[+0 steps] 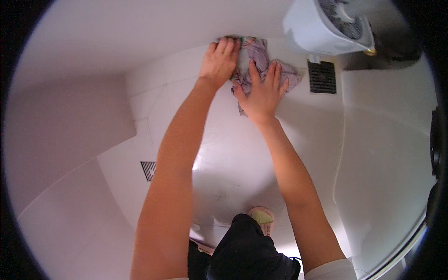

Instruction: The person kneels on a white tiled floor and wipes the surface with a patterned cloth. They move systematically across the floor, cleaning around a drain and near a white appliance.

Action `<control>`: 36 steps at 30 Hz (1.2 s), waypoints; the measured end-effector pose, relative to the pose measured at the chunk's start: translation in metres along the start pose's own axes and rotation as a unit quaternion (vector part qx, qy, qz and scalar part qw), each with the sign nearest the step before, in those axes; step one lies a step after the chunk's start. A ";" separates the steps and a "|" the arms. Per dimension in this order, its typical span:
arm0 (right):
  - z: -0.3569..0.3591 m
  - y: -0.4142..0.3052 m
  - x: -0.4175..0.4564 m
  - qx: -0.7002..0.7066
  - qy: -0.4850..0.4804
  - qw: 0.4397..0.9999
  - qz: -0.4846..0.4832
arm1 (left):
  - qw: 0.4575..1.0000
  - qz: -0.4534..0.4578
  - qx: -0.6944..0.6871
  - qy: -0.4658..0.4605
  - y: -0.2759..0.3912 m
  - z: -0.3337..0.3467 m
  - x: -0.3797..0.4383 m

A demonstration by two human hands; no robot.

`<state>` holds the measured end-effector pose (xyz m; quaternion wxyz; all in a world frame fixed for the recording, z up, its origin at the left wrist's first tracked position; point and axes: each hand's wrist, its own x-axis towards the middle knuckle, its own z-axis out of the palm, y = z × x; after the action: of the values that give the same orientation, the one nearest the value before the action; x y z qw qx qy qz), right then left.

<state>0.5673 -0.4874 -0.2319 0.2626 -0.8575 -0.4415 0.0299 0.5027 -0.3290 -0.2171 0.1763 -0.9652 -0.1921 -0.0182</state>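
Observation:
A crumpled mauve cloth [257,52] lies on the pale floor tiles close to the foot of the far wall. My right hand [262,91] rests on it with the fingers spread and the palm down. Left of it, my left hand [220,61] presses down with curled fingers at the cloth's left edge, near the wall. Green and patterned material shows beside those fingers; whether it is part of the same cloth, I cannot tell. What lies under the left palm is hidden.
A dark square floor drain grate [322,77] is to the right of the cloth, below a white container [315,31] with grey bristles or mesh inside. Another drain grate [148,170] sits partly behind my left forearm. A pink slipper [262,217] shows beside my knee. Walls flank both sides.

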 end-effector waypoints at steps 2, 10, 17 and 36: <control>0.010 -0.006 0.002 0.015 -0.032 0.999 -0.032 | 1.000 -0.006 -0.005 -0.025 -0.019 0.014 -0.027; 0.079 -0.101 0.036 0.110 -0.069 0.963 -0.236 | 0.978 -0.147 0.079 -0.121 -0.135 0.042 -0.135; 0.115 -0.151 0.057 0.150 -0.156 0.896 -0.387 | 0.949 -0.232 0.139 -0.164 -0.166 0.045 -0.218; 0.031 -0.072 -0.084 0.207 -0.271 0.832 -0.438 | 0.909 -0.315 -0.271 0.022 0.058 -0.051 -0.318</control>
<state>0.4540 -0.5051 -0.2400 0.2892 -0.4571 -0.8080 0.2334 0.2320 -0.5124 -0.2214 -0.1028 -0.8646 -0.4697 -0.1456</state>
